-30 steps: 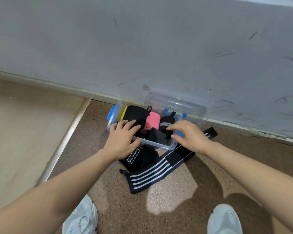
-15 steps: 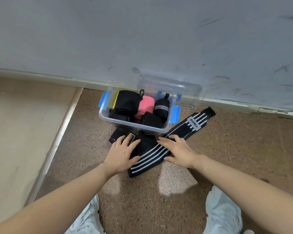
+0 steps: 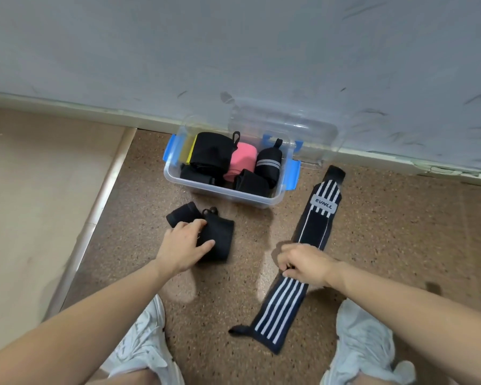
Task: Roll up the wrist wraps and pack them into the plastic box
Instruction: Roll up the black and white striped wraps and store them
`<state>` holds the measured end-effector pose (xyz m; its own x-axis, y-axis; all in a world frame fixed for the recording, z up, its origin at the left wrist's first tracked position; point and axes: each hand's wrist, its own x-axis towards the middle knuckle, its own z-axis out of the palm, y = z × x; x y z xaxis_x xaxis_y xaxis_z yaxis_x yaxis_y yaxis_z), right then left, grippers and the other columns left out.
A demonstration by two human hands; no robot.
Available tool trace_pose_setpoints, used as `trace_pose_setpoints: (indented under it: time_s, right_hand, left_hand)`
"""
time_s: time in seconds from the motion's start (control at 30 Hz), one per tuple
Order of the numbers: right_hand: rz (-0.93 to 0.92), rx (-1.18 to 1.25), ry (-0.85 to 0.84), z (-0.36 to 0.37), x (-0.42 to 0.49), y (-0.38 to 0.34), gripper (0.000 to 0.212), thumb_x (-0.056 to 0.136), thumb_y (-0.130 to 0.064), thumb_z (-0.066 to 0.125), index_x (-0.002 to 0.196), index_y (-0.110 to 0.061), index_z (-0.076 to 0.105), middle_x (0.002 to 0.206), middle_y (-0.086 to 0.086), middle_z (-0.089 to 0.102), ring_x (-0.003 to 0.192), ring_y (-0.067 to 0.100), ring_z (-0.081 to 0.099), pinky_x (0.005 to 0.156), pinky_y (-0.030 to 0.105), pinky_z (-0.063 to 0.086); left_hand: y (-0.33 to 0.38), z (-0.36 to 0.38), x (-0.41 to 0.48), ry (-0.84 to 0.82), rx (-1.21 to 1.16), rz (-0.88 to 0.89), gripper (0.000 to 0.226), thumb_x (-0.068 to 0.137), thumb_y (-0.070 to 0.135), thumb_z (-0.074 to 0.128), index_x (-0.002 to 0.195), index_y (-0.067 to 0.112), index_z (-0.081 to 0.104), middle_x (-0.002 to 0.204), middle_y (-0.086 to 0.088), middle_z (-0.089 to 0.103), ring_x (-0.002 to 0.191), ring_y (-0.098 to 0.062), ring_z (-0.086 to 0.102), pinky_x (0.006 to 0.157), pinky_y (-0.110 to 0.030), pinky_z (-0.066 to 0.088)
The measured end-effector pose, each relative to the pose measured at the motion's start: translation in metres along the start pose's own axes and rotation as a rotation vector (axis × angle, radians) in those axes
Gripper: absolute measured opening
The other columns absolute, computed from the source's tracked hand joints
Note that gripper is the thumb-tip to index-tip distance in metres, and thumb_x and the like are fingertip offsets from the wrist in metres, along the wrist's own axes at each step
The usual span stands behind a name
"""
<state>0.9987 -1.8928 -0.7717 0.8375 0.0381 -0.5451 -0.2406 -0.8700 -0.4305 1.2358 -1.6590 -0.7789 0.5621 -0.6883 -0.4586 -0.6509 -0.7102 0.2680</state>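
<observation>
A clear plastic box (image 3: 222,194) with blue latches stands on the floor by the wall, holding several rolled wraps, black ones and a pink one (image 3: 240,159). In front of it lies a crumpled black wrap (image 3: 218,234); my left hand (image 3: 182,245) rests on it with fingers spread. To the right a long black wrap with white stripes (image 3: 311,226) lies stretched flat toward me. My right hand (image 3: 306,263) pinches it near its middle.
The box's clear lid (image 3: 286,129) leans against the grey wall behind it. My two white shoes (image 3: 147,345) (image 3: 364,343) flank the striped wrap's near end. A raised beige floor strip (image 3: 95,218) runs along the left.
The striped wrap has been pulled off the black wrap and laid out straight to the right. My left hand stays on the black wrap; my right hand slid right with the striped one.
</observation>
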Motion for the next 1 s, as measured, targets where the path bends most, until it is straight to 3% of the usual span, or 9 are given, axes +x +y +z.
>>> trace_pose_setpoints:
  time_s: [0.07, 0.17, 0.3, 0.4, 0.5, 0.63, 0.77, 0.87, 1.0]
  right_hand:
    - [0.014, 0.135, -0.007, 0.002, -0.01, -0.004, 0.015, 0.092, -0.028, 0.071, 0.08, -0.027, 0.063, 0.088, -0.013, 0.054, 0.081, 0.003, 0.054, 0.084, 0.033, 0.051]
    - [0.169, 0.305, 0.267, -0.007, -0.013, 0.006, 0.012, 0.089, -0.029, 0.075, 0.084, -0.031, 0.065, 0.088, -0.016, 0.058, 0.081, 0.001, 0.057, 0.077, 0.025, 0.048]
    - [0.505, 0.382, 0.541, -0.026, -0.007, 0.048, 0.029, 0.088, -0.025, 0.078, 0.115, -0.017, 0.069, 0.11, 0.002, 0.063, 0.101, 0.02, 0.061, 0.091, 0.033, 0.049]
    - [0.71, 0.459, 0.58, -0.036, -0.005, 0.084, 0.056, 0.088, -0.034, 0.078, 0.137, -0.016, 0.057, 0.132, 0.015, 0.055, 0.127, 0.035, 0.05, 0.108, 0.042, 0.04]
    - [0.745, 0.443, 0.468, -0.043, -0.001, 0.107, 0.08, 0.09, -0.052, 0.07, 0.157, -0.035, 0.029, 0.158, 0.009, 0.036, 0.143, 0.04, 0.027, 0.115, 0.055, 0.028]
    - [0.67, 0.347, 0.34, -0.048, 0.008, 0.112, 0.076, 0.092, -0.06, 0.063, 0.157, -0.046, 0.025, 0.168, 0.001, 0.02, 0.147, 0.04, 0.017, 0.116, 0.053, 0.02]
    - [0.613, 0.402, 0.506, -0.039, 0.015, 0.1, 0.055, 0.092, -0.044, 0.07, 0.144, -0.033, 0.054, 0.152, 0.007, 0.047, 0.138, 0.035, 0.029, 0.109, 0.046, 0.025]
    - [0.573, 0.824, 0.76, -0.04, 0.02, 0.08, 0.03, 0.09, -0.013, 0.075, 0.119, -0.008, 0.069, 0.111, 0.01, 0.065, 0.102, 0.019, 0.06, 0.085, 0.015, 0.044]
    - [0.65, 1.109, 0.864, -0.043, 0.031, 0.067, 0.03, 0.084, -0.004, 0.079, 0.102, -0.011, 0.057, 0.076, -0.002, 0.06, 0.07, 0.011, 0.059, 0.073, 0.028, 0.049]
  left_hand:
    - [0.007, -0.002, -0.001, 0.03, -0.158, -0.071, 0.072, 0.089, 0.062, 0.063, 0.148, 0.025, 0.045, 0.137, 0.004, 0.061, 0.127, -0.021, 0.054, 0.104, -0.047, 0.046]
    - [0.025, 0.001, 0.0, 0.068, -0.333, -0.158, 0.08, 0.085, 0.05, 0.076, 0.152, 0.022, 0.042, 0.118, 0.005, 0.062, 0.118, -0.023, 0.056, 0.097, -0.045, 0.051]
    - [0.042, 0.01, -0.001, 0.081, -0.423, -0.166, 0.069, 0.086, 0.031, 0.081, 0.146, 0.02, 0.05, 0.1, 0.01, 0.058, 0.108, -0.017, 0.055, 0.09, -0.034, 0.049]
    - [0.058, 0.016, -0.009, 0.09, -0.39, 0.019, 0.049, 0.086, 0.022, 0.081, 0.132, 0.024, 0.062, 0.097, 0.013, 0.06, 0.102, -0.011, 0.056, 0.092, -0.036, 0.05]
    - [0.066, 0.022, -0.021, 0.084, -0.292, 0.35, 0.036, 0.087, 0.019, 0.078, 0.119, 0.027, 0.064, 0.105, 0.011, 0.064, 0.098, -0.01, 0.058, 0.093, -0.037, 0.052]
    - [0.065, 0.026, -0.035, -0.241, -0.114, 0.509, 0.058, 0.085, 0.038, 0.068, 0.141, 0.026, 0.057, 0.13, 0.011, 0.064, 0.12, -0.009, 0.057, 0.104, -0.024, 0.042]
    - [0.056, 0.008, -0.033, -0.115, -0.206, 0.384, 0.055, 0.076, 0.041, 0.053, 0.124, 0.02, 0.07, 0.112, 0.003, 0.072, 0.105, -0.016, 0.065, 0.094, -0.033, 0.053]
    - [0.041, 0.0, -0.023, -0.083, -0.177, 0.312, 0.044, 0.084, 0.028, 0.065, 0.128, 0.027, 0.068, 0.12, 0.01, 0.07, 0.108, -0.008, 0.063, 0.096, -0.026, 0.051]
    - [0.035, 0.009, -0.025, -0.19, -0.2, 0.269, 0.037, 0.089, 0.018, 0.068, 0.123, 0.032, 0.072, 0.115, 0.014, 0.071, 0.099, -0.002, 0.062, 0.09, -0.02, 0.048]
